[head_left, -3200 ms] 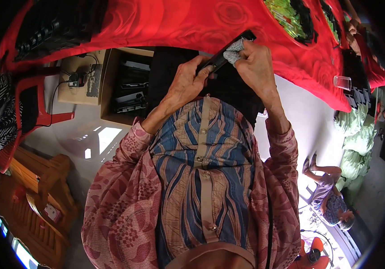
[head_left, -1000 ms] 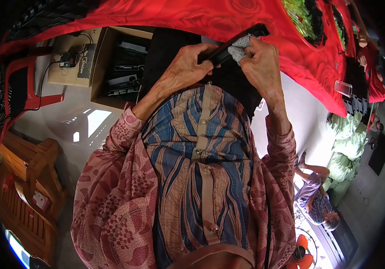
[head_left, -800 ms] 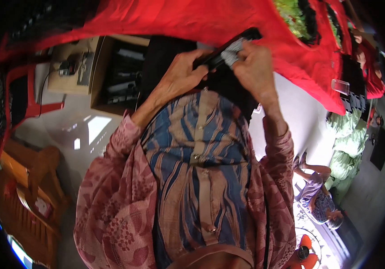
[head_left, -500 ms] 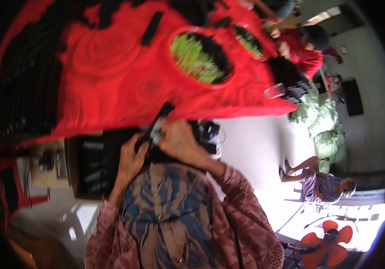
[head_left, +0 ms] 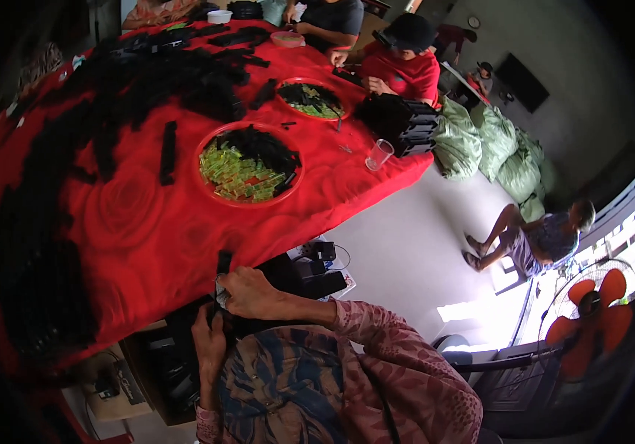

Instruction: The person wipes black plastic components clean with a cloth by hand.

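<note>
Red rose-patterned cloth covers a wide desk (head_left: 140, 222) seen from the head view, strewn with heaps of black strip parts (head_left: 147, 81), and a round red tray (head_left: 203, 174) of yellow-green pieces sits within arm's reach of the near edge, probably so parts can be picked without standing. Close to the body, just below that edge, the right hand (head_left: 254, 292) closes its fingers on the upper part of a slim black strip (head_left: 221, 275) held upright, while the left hand (head_left: 210, 344) curls around its lower end, seemingly to steady it. At the far side other people sit over a second tray (head_left: 310, 96), a clear cup (head_left: 379, 155) and stacked black boxes (head_left: 402, 122).
</note>
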Demonstrator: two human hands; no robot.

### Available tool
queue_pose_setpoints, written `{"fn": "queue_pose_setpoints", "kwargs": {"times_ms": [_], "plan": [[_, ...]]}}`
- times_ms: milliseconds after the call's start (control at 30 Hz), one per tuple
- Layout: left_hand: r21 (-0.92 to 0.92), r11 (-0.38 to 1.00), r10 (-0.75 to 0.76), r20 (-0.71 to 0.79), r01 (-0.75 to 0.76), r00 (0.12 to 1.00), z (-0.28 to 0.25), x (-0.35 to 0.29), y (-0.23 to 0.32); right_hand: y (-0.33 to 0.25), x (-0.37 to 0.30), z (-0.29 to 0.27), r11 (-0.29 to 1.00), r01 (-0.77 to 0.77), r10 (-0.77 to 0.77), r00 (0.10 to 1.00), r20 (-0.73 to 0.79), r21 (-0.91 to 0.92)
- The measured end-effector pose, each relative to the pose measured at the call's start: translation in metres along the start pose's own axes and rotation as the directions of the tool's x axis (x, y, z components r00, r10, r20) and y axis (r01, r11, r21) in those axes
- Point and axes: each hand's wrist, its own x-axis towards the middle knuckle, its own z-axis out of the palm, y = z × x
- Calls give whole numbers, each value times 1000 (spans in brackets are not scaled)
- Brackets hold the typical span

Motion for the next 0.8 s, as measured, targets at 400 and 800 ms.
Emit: {"fn": "queue_pose_setpoints", "kwargs": {"times_ms": [400, 800], "plan": [[-21, 999, 42, -47, -43, 998, 4, -2, -7, -2, -6, 9, 993, -74, 84, 991, -108, 94], [-184, 983, -18, -125, -5, 992, 11, 3, -13, -3, -13, 21, 986, -134, 149, 976, -159, 103]]}}
